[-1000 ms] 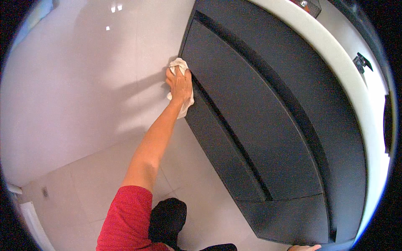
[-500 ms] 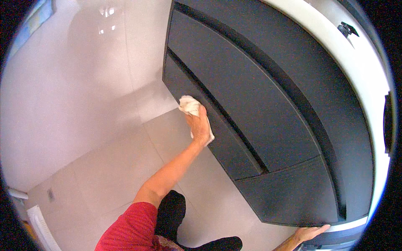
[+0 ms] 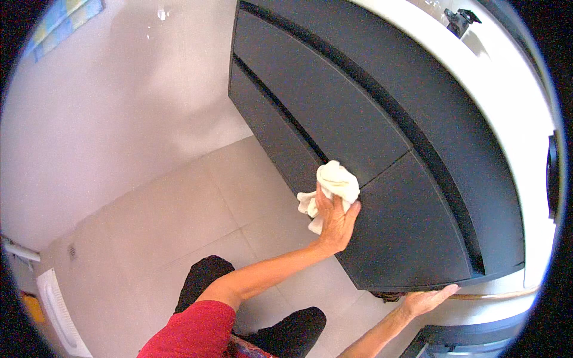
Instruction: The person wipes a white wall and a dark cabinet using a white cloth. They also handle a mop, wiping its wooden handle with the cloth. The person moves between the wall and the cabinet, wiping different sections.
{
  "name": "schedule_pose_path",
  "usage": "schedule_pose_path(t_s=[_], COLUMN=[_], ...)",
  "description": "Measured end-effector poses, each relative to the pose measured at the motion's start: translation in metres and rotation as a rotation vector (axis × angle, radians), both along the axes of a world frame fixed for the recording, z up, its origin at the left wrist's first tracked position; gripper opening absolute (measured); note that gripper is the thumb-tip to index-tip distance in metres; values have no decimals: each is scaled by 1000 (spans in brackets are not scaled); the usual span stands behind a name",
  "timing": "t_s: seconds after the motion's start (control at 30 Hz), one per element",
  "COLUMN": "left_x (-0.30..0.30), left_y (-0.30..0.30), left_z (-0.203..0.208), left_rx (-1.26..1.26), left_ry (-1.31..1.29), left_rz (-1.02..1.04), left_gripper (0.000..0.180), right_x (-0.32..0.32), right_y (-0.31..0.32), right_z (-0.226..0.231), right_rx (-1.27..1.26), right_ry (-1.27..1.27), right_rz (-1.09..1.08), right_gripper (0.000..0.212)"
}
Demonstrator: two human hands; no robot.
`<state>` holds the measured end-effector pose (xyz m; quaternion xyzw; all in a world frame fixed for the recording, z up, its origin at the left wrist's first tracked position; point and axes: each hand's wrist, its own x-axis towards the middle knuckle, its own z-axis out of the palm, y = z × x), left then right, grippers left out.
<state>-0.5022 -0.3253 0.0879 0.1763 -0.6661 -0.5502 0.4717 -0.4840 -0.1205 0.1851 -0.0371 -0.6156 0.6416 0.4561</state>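
My left hand [image 3: 338,224] is closed on a crumpled off-white cloth [image 3: 338,179] and presses it against the dark grey cabinet front [image 3: 412,221]. The cloth lies beside the seam between two drawer panels, at the end of a black grooved handle slot; a loose part hangs past the cabinet's lower edge. At the near side edge of the cabinet, my right hand [image 3: 427,300] rests with its fingers stretched out flat along the side. Nothing shows in it.
A white basin top [image 3: 495,110] with a black faucet [image 3: 461,24] lies above the cabinet. Pale tiles cover the floor [image 3: 179,227] and wall [image 3: 119,119]. A white ribbed object [image 3: 58,313] stands at lower left. Something dark-framed [image 3: 465,343] is at lower right.
My left hand has slid the cloth along the cabinet front, toward me and to the right. The view has shifted, and my right hand still rests at the cabinet's side edge.
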Motion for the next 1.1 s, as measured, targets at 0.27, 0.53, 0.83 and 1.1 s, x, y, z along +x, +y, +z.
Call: schedule_pose_path(t_s=[0.27, 0.53, 0.83, 1.1], left_x=[-25, 5, 77, 75], left_y=[17, -18, -60, -99], left_z=[43, -39, 39, 77], left_rx=[-389, -555, 895, 360], left_ry=[-31, -114, 227, 436], left_rz=[42, -214, -1644, -568], left_gripper=[61, 40, 77, 36], right_x=[-28, 23, 56, 10], right_y=[-9, -46, -142, -148], right_z=[32, -34, -88, 42], right_rx=[102, 1112, 802, 812], right_ry=[43, 524, 187, 531], right_rz=[164, -56, 511, -437], right_gripper=[66, 46, 64, 28])
